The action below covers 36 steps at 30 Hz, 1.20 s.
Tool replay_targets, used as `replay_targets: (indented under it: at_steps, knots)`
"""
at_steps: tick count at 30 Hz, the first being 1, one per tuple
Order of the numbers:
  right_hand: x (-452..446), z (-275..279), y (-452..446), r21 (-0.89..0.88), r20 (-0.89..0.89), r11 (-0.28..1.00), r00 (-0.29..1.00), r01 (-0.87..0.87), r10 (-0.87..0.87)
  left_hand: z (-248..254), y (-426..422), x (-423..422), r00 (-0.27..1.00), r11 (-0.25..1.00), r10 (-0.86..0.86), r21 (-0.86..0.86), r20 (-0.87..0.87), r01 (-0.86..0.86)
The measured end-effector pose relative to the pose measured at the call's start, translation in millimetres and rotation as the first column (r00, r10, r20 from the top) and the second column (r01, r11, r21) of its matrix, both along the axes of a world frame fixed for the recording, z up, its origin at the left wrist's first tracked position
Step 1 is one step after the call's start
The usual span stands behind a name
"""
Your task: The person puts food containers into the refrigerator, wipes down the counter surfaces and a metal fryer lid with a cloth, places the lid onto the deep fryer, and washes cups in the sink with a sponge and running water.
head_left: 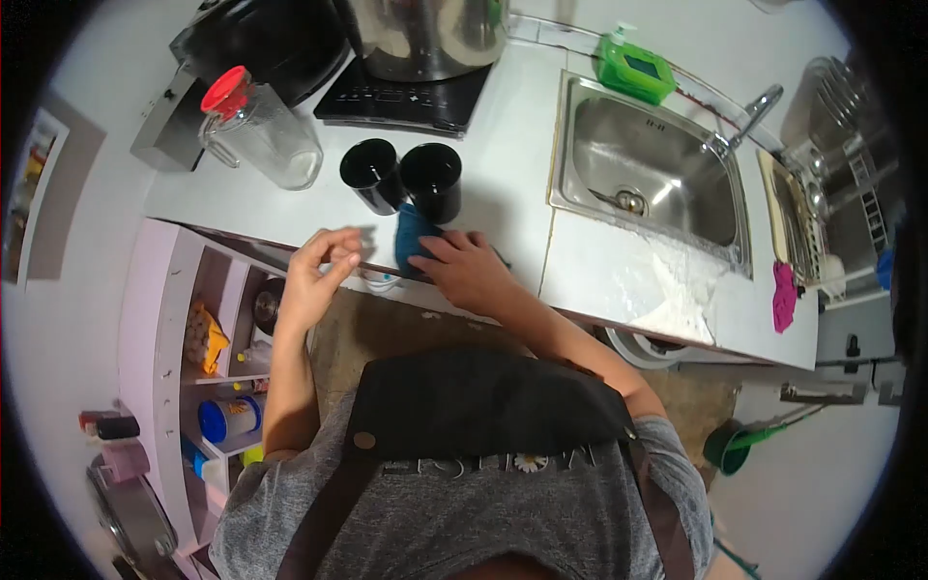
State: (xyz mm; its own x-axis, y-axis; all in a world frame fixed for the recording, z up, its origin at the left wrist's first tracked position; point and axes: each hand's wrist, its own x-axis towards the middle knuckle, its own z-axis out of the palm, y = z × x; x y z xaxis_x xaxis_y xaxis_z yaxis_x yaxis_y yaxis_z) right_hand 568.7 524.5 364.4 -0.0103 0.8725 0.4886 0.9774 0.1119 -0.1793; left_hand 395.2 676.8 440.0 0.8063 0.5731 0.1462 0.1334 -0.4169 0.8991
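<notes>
My right hand (466, 269) is on a teal cloth (414, 238) at the front edge of the white counter, its fingers closed over part of it. Just behind the cloth stand two black mugs (371, 184), side by side and upright; the right-hand black mug (433, 188) is nearest to the cloth. My left hand (324, 271) hovers by the counter edge, left of the cloth. Its fingers are bent, with the thumb apart from them, and I see nothing in it.
A glass pitcher (275, 140) with a red lid stands left of the mugs. Behind them are a black induction cooker (396, 104) and a big steel pot (425, 39). To the right lie a steel sink (570, 145), a green soap holder (633, 72) and a pink cloth (783, 298).
</notes>
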Motion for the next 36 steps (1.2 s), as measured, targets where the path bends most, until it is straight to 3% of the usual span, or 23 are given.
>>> replay_targets:
  at_steps: [2,4,6,8,10,12,14,16,18,19,22,23,26,27,28,30,32,33,34,36]
  knots:
    - [15.5,-2.9,-22.3,-0.092,-0.036,0.995,0.998,0.046,-0.05,-15.1,6.3,4.2,0.996,0.997,0.079,-0.009,0.037,-0.079]
    - [40.2,-1.9,-44.7,-0.124,-0.078,0.984,0.987,0.127,-0.137,-24.6,18.5,22.0,0.966,0.965,0.215,0.121,0.143,-0.232]
    - [61.4,8.2,-59.7,-0.17,-0.044,0.962,0.974,0.213,-0.223,-41.9,35.6,41.3,0.986,0.985,0.161,0.049,0.052,-0.163]
    - [71.0,22.6,-68.4,-0.215,-0.011,0.923,0.944,0.32,-0.33,-63.9,49.5,65.6,0.982,0.997,0.076,-0.039,0.17,-0.07]
    - [72.6,43.1,-55.3,0.013,-0.081,0.888,0.885,0.46,-0.458,-57.7,47.7,83.9,0.959,0.986,0.001,-0.162,0.282,0.047]
    - [69.4,61.1,-24.7,0.214,-0.321,0.902,0.899,0.376,-0.298,-53.6,41.5,92.9,0.949,0.991,0.035,-0.137,0.312,0.009]
    - [71.0,55.3,0.5,0.207,-0.259,0.915,0.921,0.348,-0.291,-58.0,45.2,97.1,0.947,0.964,0.044,-0.264,0.318,0.043]
    - [80.0,46.7,14.1,0.19,-0.21,0.936,0.944,0.297,-0.257,-55.0,39.9,95.8,0.946,0.972,0.044,-0.232,0.321,0.034]
    - [91.1,45.1,20.3,-0.121,-0.51,0.967,0.822,0.225,-0.255,-54.5,37.2,93.5,0.957,0.99,-0.004,-0.135,0.291,0.045]
    - [91.0,45.2,17.6,-0.034,-0.453,0.962,0.854,0.271,-0.256,-41.9,29.7,89.7,0.976,0.999,-0.046,-0.012,0.213,0.049]
    - [96.9,54.2,3.7,-0.105,-0.415,0.931,0.835,0.35,-0.36,-30.7,13.6,90.1,0.97,0.981,-0.195,0.008,0.146,0.196]
    - [102.2,51.8,-0.8,-0.009,-0.339,0.921,0.865,0.391,-0.37,-34.2,10.3,95.6,0.969,0.973,-0.214,-0.057,0.124,0.222]
    - [124.9,69.4,-28.4,-0.003,-0.366,0.851,0.792,0.524,-0.489,-10.3,-17.6,118.0,0.954,0.955,-0.292,-0.023,0.069,0.295]
    - [138.2,73.9,-40.6,0.017,-0.362,0.822,0.769,0.57,-0.526,-13.8,-19.5,131.2,0.928,0.933,-0.352,-0.034,0.122,0.358]
    - [151.3,80.9,-54.3,-0.006,-0.364,0.781,0.726,0.624,-0.583,-9.5,-25.1,145.8,0.924,0.93,-0.361,-0.032,0.123,0.367]
    - [183.3,90.3,-85.5,-0.094,-0.341,0.705,0.642,0.703,-0.687,3.5,-43.8,180.1,0.887,0.904,-0.387,0.297,0.254,0.309]
    - [217.6,89.9,-117.6,-0.187,-0.315,0.615,0.546,0.766,-0.776,13.9,-59.9,220.3,0.86,0.909,-0.41,0.052,0.306,0.414]
    - [236.3,85.4,-133.1,-0.244,-0.306,0.578,0.504,0.778,-0.808,15.5,-67.4,242.3,0.846,0.884,-0.462,0.068,0.267,0.462]
    - [258.3,75.2,-147.9,-0.303,-0.24,0.511,0.455,0.804,-0.858,1.2,-72.8,273.0,0.813,0.886,-0.464,0.185,0.352,0.426]
    - [300.6,46.0,-177.3,-0.413,-0.192,0.467,0.426,0.782,-0.884,0.2,-92.7,318.4,0.857,0.875,-0.483,0.144,0.179,0.463]
